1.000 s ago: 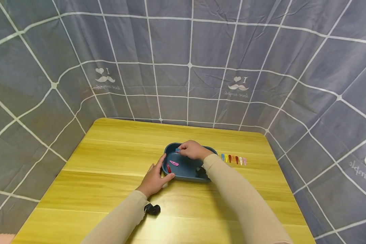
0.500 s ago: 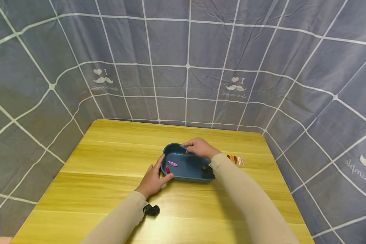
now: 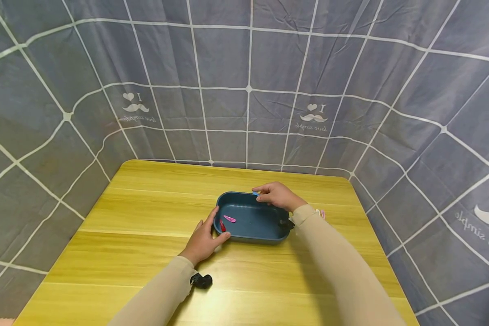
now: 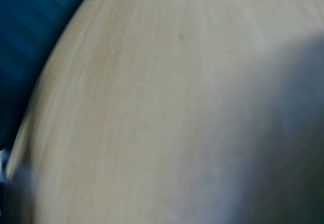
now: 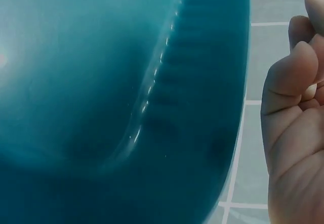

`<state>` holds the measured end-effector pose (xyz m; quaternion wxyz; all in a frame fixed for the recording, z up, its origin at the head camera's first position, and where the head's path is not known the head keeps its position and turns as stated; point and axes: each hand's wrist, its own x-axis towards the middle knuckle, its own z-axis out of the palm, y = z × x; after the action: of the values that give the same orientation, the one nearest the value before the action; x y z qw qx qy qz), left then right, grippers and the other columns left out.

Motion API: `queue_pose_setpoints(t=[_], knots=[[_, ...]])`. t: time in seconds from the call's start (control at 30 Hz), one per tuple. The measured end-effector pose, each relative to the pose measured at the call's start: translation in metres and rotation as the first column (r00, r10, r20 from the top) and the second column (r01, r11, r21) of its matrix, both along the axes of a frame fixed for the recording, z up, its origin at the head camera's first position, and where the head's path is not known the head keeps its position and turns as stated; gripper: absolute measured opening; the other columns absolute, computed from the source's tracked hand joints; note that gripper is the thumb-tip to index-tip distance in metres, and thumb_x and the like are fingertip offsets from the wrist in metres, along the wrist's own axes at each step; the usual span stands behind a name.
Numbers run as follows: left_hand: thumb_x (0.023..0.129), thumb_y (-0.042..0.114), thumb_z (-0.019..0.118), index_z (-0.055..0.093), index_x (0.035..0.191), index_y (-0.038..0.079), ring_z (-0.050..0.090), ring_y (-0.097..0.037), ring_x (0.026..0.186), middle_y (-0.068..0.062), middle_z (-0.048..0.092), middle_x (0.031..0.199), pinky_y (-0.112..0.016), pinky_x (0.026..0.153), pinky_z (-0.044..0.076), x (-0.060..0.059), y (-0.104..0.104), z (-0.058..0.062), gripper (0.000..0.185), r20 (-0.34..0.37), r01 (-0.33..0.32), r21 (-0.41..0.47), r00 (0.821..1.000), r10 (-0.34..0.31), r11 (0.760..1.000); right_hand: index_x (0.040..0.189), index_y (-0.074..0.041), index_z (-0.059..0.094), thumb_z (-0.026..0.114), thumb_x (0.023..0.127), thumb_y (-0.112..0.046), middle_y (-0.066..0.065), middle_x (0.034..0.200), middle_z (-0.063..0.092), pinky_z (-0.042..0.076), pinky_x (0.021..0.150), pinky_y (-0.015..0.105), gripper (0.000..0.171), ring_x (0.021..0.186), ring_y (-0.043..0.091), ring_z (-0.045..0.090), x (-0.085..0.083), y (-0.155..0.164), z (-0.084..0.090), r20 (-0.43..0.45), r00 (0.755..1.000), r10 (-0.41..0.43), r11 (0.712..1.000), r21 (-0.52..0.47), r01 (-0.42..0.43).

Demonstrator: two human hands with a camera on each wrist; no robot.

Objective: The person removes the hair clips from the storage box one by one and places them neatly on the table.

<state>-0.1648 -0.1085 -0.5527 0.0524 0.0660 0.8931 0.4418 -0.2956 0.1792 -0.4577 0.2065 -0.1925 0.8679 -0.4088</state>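
Note:
Between thumb and fingers, my right hand [image 3: 281,195] pinches a blue hair clip [image 3: 255,193] at the far rim of a dark blue plastic basin [image 3: 250,239]. The right wrist view shows the same hand [image 5: 296,113] beside the basin wall [image 5: 202,82]; no clip can be made out there. My left hand [image 3: 201,242] rests against the basin's left end, fingers extended along the side and thumb at the front rim. Inside the basin near that hand lie a pink hair clip [image 3: 229,218] and a red hair clip [image 3: 222,226].
Right of the basin, a white and a pink hair clip [image 3: 323,214] show past my right sleeve, which hides the rest of their row. The wooden table [image 3: 155,199] stands before a grey checked curtain [image 3: 224,108]. The left wrist view is mostly blurred tabletop.
My right hand has lifted the blue hair clip from inside the basin and moved right to the far rim. My forearm now covers most of the clip row. The left hand holds its place.

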Motion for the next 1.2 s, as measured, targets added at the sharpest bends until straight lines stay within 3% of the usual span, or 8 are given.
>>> queue_pose_setpoints(t=[0.1,0.23,0.4,0.57,0.77,1.03,1.2], knots=[[0.094,0.058,0.073,0.017,0.17,0.033,0.023,-0.052,0.158,-0.009,0.035,0.171,-0.064,0.131,0.016,0.0,0.0,0.0,0.098,0.0,0.003,0.0,1.0,-0.003,1.0,0.143,-0.009,0.067,0.071,0.101,-0.014,0.026,0.107,0.071,0.058,0.089,0.058,0.042,0.084,0.031,0.061,-0.001,0.006,0.001,0.012,1.0,-0.01,1.0,-0.02,0.01],[0.094,0.057,0.073,0.018,0.17,0.032,0.025,-0.051,0.158,-0.009,0.036,0.171,-0.063,0.132,0.016,0.0,0.001,0.0,0.098,-0.002,0.003,0.004,1.0,-0.003,1.0,0.143,-0.004,0.064,0.071,0.101,-0.013,0.023,0.102,0.07,0.059,0.085,0.053,0.043,0.077,0.021,0.059,-0.002,0.017,0.002,0.033,0.998,-0.044,0.998,-0.053,0.046],[0.095,0.051,0.075,0.018,0.17,0.032,0.026,-0.051,0.158,-0.01,0.036,0.171,-0.064,0.132,0.015,0.0,0.002,-0.001,0.096,-0.002,-0.003,0.007,1.0,0.003,1.0,0.145,-0.002,0.06,0.071,0.102,-0.016,0.026,0.103,0.069,0.061,0.081,0.044,0.047,0.075,0.023,0.062,-0.007,0.037,0.004,0.072,0.992,-0.104,0.99,-0.09,0.111],[0.096,0.051,0.075,0.017,0.17,0.033,0.023,-0.052,0.158,-0.009,0.034,0.172,-0.066,0.131,0.015,-0.002,0.003,-0.002,0.095,0.001,-0.009,0.002,1.0,0.009,1.0,0.147,0.001,0.056,0.07,0.103,-0.015,0.012,0.089,0.065,0.059,0.074,0.031,0.049,0.07,0.017,0.057,-0.014,0.059,0.003,0.104,0.982,-0.155,0.974,-0.147,0.17],[0.096,0.051,0.075,0.017,0.17,0.034,0.02,-0.054,0.158,-0.009,0.035,0.171,-0.067,0.13,0.016,-0.003,0.004,-0.004,0.096,-0.002,-0.018,0.0,1.0,0.018,1.0,0.146,0.005,0.052,0.066,0.105,-0.014,0.004,0.092,0.067,0.059,0.073,0.028,0.048,0.071,0.013,0.056,-0.017,0.087,0.002,0.13,0.968,-0.217,0.952,-0.191,0.239],[0.095,0.054,0.074,0.017,0.17,0.037,0.018,-0.06,0.156,-0.01,0.036,0.171,-0.073,0.125,0.022,-0.004,0.006,-0.003,0.095,0.005,-0.03,0.0,1.0,0.03,1.0,0.15,0.006,0.047,0.057,0.109,-0.016,0.007,0.096,0.061,0.061,0.078,0.029,0.048,0.075,0.013,0.059,-0.02,0.127,0.0,0.083,0.948,-0.307,0.938,-0.143,0.317],[0.095,0.055,0.074,0.017,0.17,0.037,0.018,-0.059,0.156,-0.01,0.036,0.171,-0.072,0.126,0.021,-0.005,0.006,-0.001,0.095,0.005,-0.028,0.004,1.0,0.028,1.0,0.151,0.006,0.046,0.054,0.11,-0.016,0.008,0.094,0.059,0.061,0.08,0.036,0.047,0.075,0.014,0.056,-0.018,0.152,-0.005,0.064,0.929,-0.364,0.925,-0.097,0.368]])
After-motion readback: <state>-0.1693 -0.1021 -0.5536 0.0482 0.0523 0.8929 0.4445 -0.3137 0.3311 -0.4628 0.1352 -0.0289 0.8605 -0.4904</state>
